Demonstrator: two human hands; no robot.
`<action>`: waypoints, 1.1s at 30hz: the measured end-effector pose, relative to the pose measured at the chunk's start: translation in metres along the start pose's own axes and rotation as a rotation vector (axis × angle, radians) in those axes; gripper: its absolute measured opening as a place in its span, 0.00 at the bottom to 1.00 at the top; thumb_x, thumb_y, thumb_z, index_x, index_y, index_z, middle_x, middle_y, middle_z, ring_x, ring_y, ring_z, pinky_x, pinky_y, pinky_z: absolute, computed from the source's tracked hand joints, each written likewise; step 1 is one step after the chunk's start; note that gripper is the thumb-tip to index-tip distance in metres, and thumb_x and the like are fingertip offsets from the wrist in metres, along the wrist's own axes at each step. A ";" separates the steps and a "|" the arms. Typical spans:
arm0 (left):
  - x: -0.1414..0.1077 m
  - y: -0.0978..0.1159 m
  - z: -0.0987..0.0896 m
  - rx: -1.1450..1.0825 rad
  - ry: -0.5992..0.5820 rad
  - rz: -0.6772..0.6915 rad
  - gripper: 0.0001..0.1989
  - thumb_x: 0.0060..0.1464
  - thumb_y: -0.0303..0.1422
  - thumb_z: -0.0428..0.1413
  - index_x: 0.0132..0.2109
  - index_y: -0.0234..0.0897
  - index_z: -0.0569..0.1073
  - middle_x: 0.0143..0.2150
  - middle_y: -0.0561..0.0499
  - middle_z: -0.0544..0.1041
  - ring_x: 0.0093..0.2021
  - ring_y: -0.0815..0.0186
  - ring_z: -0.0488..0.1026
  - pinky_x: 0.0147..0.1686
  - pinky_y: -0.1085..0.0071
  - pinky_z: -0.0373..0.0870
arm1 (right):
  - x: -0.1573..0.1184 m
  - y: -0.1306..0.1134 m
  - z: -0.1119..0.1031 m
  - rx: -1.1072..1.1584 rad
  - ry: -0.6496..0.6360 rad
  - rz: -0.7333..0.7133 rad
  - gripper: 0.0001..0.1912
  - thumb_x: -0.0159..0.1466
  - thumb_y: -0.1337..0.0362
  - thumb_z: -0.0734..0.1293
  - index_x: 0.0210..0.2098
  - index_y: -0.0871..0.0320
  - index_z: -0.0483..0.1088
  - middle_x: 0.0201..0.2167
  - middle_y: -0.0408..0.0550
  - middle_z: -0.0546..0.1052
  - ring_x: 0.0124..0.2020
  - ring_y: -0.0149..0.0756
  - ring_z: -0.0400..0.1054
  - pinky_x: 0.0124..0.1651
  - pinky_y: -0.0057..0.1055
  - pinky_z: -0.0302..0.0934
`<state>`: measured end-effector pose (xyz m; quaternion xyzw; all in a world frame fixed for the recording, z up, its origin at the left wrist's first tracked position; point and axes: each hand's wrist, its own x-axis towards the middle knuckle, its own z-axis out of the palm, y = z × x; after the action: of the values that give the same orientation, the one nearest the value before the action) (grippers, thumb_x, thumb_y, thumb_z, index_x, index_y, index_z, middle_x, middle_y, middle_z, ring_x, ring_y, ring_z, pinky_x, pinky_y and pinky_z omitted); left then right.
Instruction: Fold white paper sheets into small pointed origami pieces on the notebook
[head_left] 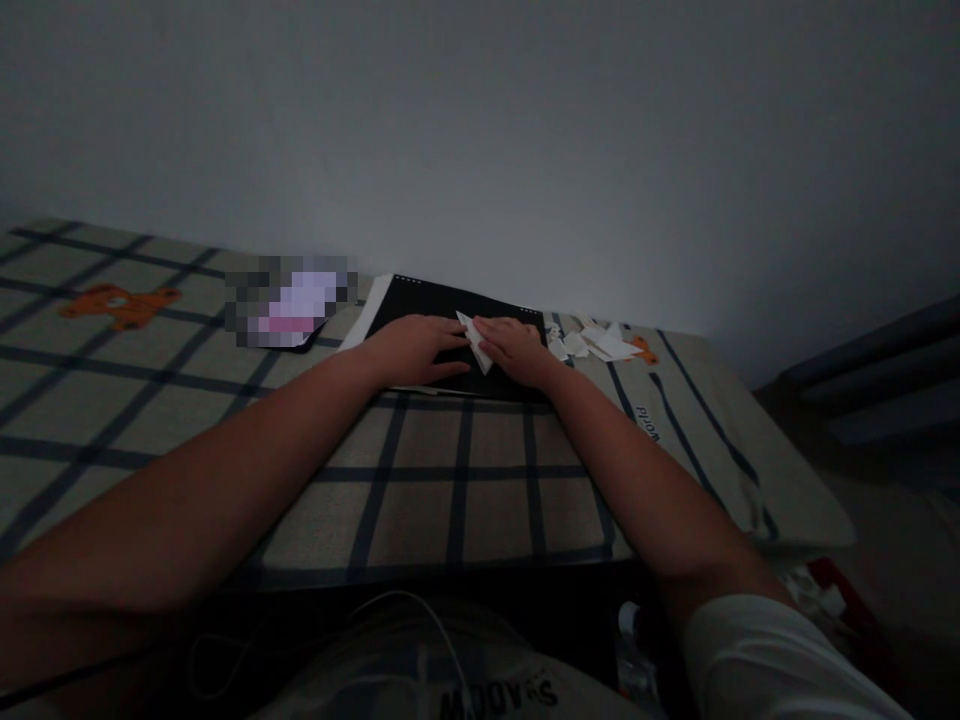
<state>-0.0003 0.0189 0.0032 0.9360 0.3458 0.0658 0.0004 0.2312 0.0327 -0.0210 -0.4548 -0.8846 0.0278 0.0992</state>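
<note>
A small folded piece of white paper (478,343), pointed at its ends, lies on a black notebook (465,295). My left hand (420,350) rests flat on the notebook with its fingers spread, the tips reaching the paper's left edge. From the other side, my right hand (517,350) has its fingers together over the paper, pressing it against the cover. White sheets (367,318) stick out from under the notebook's left side. Right of the notebook is a small heap of torn and folded paper pieces (592,342).
A phone (300,305), partly blurred out, sits on the checked tablecloth (420,480) to the left. Behind the table rises a grey wall (480,150). Below the front edge are a white cable (420,605), a clear bottle (636,650) and a red bin (847,610) holding papers.
</note>
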 end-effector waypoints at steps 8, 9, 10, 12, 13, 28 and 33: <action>0.000 -0.004 0.000 0.022 0.020 -0.018 0.27 0.64 0.49 0.47 0.61 0.40 0.71 0.64 0.46 0.71 0.64 0.58 0.64 0.62 0.63 0.59 | 0.000 -0.003 -0.001 -0.033 -0.031 0.012 0.27 0.73 0.57 0.52 0.69 0.55 0.56 0.71 0.50 0.57 0.67 0.49 0.53 0.62 0.54 0.52; 0.000 -0.004 0.000 0.026 0.021 -0.024 0.27 0.63 0.49 0.47 0.61 0.39 0.72 0.64 0.46 0.71 0.64 0.58 0.65 0.62 0.63 0.59 | 0.000 -0.003 -0.001 -0.040 -0.033 0.012 0.27 0.73 0.57 0.52 0.69 0.55 0.56 0.71 0.50 0.57 0.67 0.50 0.53 0.62 0.54 0.52; 0.000 -0.003 -0.001 0.030 0.022 -0.033 0.26 0.63 0.49 0.48 0.60 0.39 0.72 0.64 0.45 0.71 0.63 0.58 0.66 0.62 0.63 0.60 | 0.000 -0.003 -0.001 -0.048 -0.033 0.012 0.27 0.73 0.57 0.52 0.69 0.55 0.56 0.71 0.50 0.57 0.67 0.50 0.53 0.62 0.54 0.52; 0.000 -0.002 -0.001 0.038 0.030 -0.060 0.26 0.63 0.48 0.48 0.59 0.38 0.72 0.63 0.44 0.70 0.62 0.57 0.66 0.61 0.63 0.61 | -0.001 -0.004 -0.002 -0.059 -0.030 0.010 0.27 0.73 0.57 0.52 0.69 0.54 0.57 0.71 0.50 0.57 0.67 0.50 0.53 0.61 0.54 0.52; 0.000 -0.001 -0.001 0.041 0.039 -0.071 0.26 0.63 0.48 0.48 0.59 0.38 0.72 0.64 0.44 0.70 0.63 0.57 0.65 0.60 0.63 0.61 | -0.001 -0.004 -0.002 -0.060 -0.028 0.007 0.26 0.73 0.57 0.52 0.69 0.53 0.57 0.71 0.50 0.57 0.67 0.49 0.53 0.61 0.54 0.52; 0.002 -0.001 0.001 0.047 0.043 -0.093 0.27 0.67 0.49 0.40 0.59 0.41 0.72 0.62 0.47 0.72 0.63 0.60 0.65 0.58 0.64 0.61 | -0.002 0.001 -0.005 -0.007 0.110 0.009 0.21 0.72 0.57 0.56 0.57 0.56 0.72 0.59 0.55 0.72 0.59 0.47 0.62 0.56 0.45 0.53; 0.003 0.004 -0.002 0.070 0.055 -0.147 0.25 0.67 0.47 0.40 0.55 0.40 0.75 0.57 0.45 0.75 0.59 0.57 0.68 0.55 0.62 0.64 | -0.004 -0.002 -0.006 -0.046 0.136 -0.060 0.18 0.70 0.58 0.60 0.53 0.56 0.75 0.54 0.53 0.74 0.55 0.46 0.64 0.55 0.45 0.51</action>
<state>0.0043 0.0179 0.0058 0.9055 0.4153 0.0792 -0.0368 0.2332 0.0284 -0.0157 -0.4312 -0.8894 -0.0264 0.1496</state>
